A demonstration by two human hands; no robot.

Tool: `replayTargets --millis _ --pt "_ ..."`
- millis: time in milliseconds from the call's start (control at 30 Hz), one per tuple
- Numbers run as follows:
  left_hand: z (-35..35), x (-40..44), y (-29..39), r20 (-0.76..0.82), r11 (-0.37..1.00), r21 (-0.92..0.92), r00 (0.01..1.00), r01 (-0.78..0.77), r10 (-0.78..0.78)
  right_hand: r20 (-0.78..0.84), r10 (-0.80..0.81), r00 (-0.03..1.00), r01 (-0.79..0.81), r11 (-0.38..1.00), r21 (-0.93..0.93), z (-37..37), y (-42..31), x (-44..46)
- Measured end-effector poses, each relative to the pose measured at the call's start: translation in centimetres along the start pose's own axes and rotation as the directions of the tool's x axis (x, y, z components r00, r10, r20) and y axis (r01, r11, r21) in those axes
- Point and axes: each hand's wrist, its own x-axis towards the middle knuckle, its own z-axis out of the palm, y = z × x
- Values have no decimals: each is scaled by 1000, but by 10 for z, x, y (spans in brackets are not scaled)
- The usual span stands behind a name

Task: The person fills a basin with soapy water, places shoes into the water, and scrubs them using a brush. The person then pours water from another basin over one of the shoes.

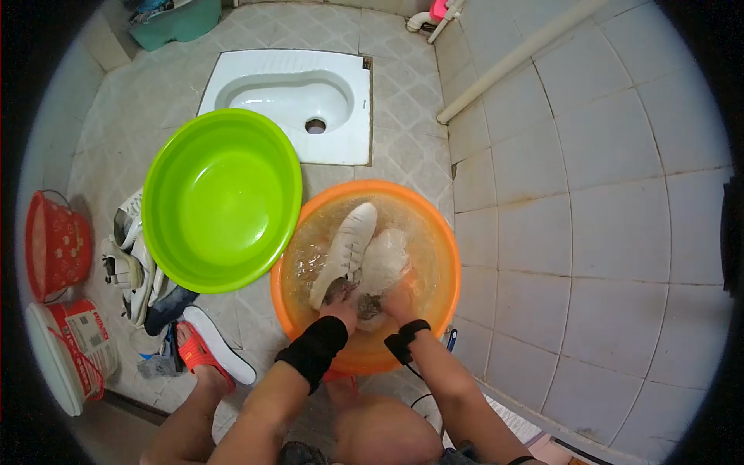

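An orange basin [448, 232] holds cloudy water and two white shoes. One laced white shoe [349, 240] lies tilted on the left, its toe pointing up and away. Beside it on the right, the other white shoe [385, 260] sits partly under water. My left hand [341, 304], below a black wristband, is closed on the opening of the laced shoe. At the near end of the other shoe is my right hand [398, 302], partly under water with its fingers blurred, so its grip cannot be made out.
A green basin [225, 201] stands left of the orange one, before a white squat toilet [353, 143]. Several shoes [139, 275], a red basket [58, 244] and a white bucket [85, 341] are at the left. A tiled wall [604, 217] rises on the right.
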Motion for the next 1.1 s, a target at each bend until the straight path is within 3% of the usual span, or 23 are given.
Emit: replayTargets --millis 33,67,133,167,200,267,300,333,400,433,500,600,633,667,700,733,800,867,900,933,967,1000,1100 --pt "4 3 -4 -52 995 -85 998 -50 46 -2 -2 1000 2 1000 2 -8 0 -5" --pt "-6 -3 -1 -53 995 -83 998 -49 45 -25 116 993 -82 819 568 -27 -5 -22" --pt "-48 -27 12 -176 828 -559 982 -38 -73 30 225 974 -108 345 932 -47 -4 -48" --pt "-63 -35 15 -191 775 -629 954 61 -230 119 153 981 -141 145 979 -47 2 -60" --pt "-57 -34 12 -185 774 -630 955 64 -230 192 65 979 -188 -61 980 -45 4 -72" --pt "-45 -28 4 -122 614 -786 952 81 -282 196 58 979 -182 -189 965 -36 4 -92" --pt "-81 -50 21 150 56 -987 988 152 -43 196 51 979 -171 -311 935 -36 2 -101" --pt "-85 -53 25 149 61 -987 988 152 -40 193 54 980 -167 -314 934 -37 -2 -109" --pt "-87 -55 29 132 -348 -917 972 193 192 158 66 985 -111 -461 881 -43 -13 -122" --pt "-87 -54 30 135 -345 -918 971 197 196 159 70 985 -109 -463 879 -43 -15 -122" --pt "-88 -51 32 122 -571 -783 962 246 246 134 56 989 -96 -435 895 -46 -17 -123" --pt "-90 -58 30 159 -556 -768 935 319 316 107 25 994 -93 -318 944 -59 -22 -123" --pt "-83 -53 28 222 -531 -791 951 305 215 112 42 993 -92 -323 942 -57 -17 -123" --pt "-90 -56 34 230 -526 -788 946 319 229 136 41 990 -127 -174 977 -52 -10 -120" --pt "-104 -64 39 241 -414 -867 960 278 142 160 41 986 -159 -21 987 -49 -6 -120" --pt "-113 -68 43 232 -290 -927 971 236 51 159 49 986 -158 -24 987 -51 3 -125" --pt "-109 -66 44 154 -237 -959 988 157 28 224 352 909 -163 -195 967 -58 35 -142" --pt "-104 -66 38 -186 122 -974 982 -188 26 156 607 780 -141 -73 987 -24 76 -150" --pt "-107 -66 35 -189 124 -974 982 -190 24 155 604 782 -139 -73 988 -5 93 -151" --pt "-112 -68 32 -338 444 -842 941 -306 8 80 659 748 -386 332 861 13 107 -153" --pt "-116 -70 30 -476 714 -601 878 -360 42 -16 676 736 -571 635 520 28 113 -157" --pt "-121 -75 32 -479 715 -600 877 -359 38 -18 673 739 -568 638 520 39 110 -160" --pt "-144 -92 46 -623 928 -252 780 -274 61 -105 661 743 -617 737 277 75 108 -162"
